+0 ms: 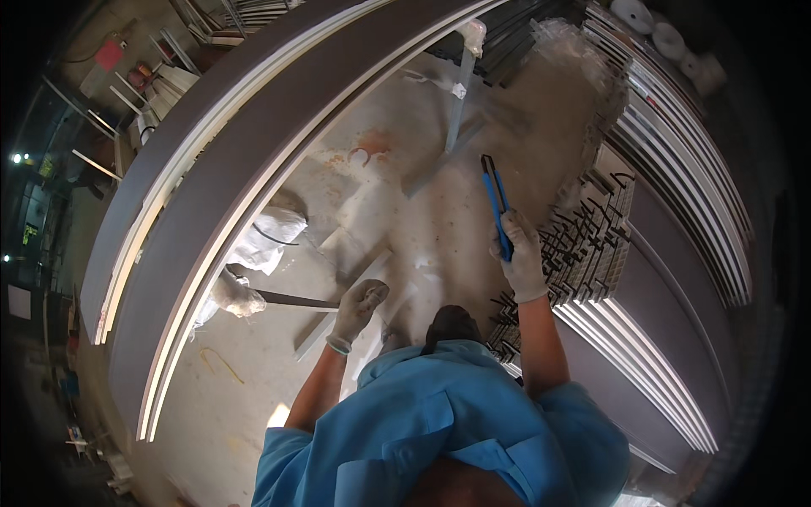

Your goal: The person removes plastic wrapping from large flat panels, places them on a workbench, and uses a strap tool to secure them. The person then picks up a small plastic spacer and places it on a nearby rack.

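Note:
My right hand (pixel 521 253), in a pale work glove, is closed round a pair of blue-handled pliers (pixel 494 194). Their dark head points away from me, over the floor. My left hand (pixel 361 308), gloved too, has its fingers curled in at mid-picture. Whether anything is inside them is hidden. Behind its wrist a dark metal bar (pixel 296 300) runs low above the floor; I cannot tell whether the glove touches it.
Long brown panels with pale edges (pixel 245 135) curve across my left. More stacked panels (pixel 667 228) stand at my right, beside a rack with many black prongs (pixel 583 245). White wrapped bundles (pixel 266 241) sit under the left panels. A metal post (pixel 460 101) rises ahead from the concrete floor (pixel 363 203).

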The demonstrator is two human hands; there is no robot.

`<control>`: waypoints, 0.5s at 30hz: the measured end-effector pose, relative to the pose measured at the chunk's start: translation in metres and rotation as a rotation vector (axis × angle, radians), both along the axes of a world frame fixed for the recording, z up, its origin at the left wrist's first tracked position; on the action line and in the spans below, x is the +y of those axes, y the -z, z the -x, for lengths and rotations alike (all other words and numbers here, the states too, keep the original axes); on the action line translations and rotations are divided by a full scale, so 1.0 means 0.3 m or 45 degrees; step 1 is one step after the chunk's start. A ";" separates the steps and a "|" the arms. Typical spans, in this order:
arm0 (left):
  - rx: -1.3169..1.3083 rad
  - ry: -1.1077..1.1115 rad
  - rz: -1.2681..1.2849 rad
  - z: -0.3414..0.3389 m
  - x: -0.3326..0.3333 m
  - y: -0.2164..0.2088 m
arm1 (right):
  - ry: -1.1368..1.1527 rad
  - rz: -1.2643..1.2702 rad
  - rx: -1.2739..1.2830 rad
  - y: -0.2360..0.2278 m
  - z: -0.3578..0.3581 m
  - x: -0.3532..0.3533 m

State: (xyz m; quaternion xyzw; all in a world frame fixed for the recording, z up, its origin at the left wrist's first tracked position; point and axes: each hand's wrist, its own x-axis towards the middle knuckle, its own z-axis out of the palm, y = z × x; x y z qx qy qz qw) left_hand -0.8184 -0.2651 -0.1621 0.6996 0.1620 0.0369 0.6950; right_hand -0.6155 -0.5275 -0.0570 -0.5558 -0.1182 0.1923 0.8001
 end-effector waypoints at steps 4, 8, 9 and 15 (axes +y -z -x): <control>0.011 0.035 -0.110 -0.136 -0.014 -0.071 | 0.118 0.254 -0.231 0.064 -0.116 0.005; 0.108 -0.122 -0.340 -0.208 0.072 -0.188 | 0.041 0.159 -0.166 0.078 -0.281 -0.007; 0.134 -0.180 -0.349 -0.229 0.104 -0.218 | -0.098 0.125 -0.105 0.056 -0.327 -0.028; -0.439 -0.595 -0.420 -0.212 0.436 -0.415 | -0.250 0.174 -0.451 0.033 -0.483 0.009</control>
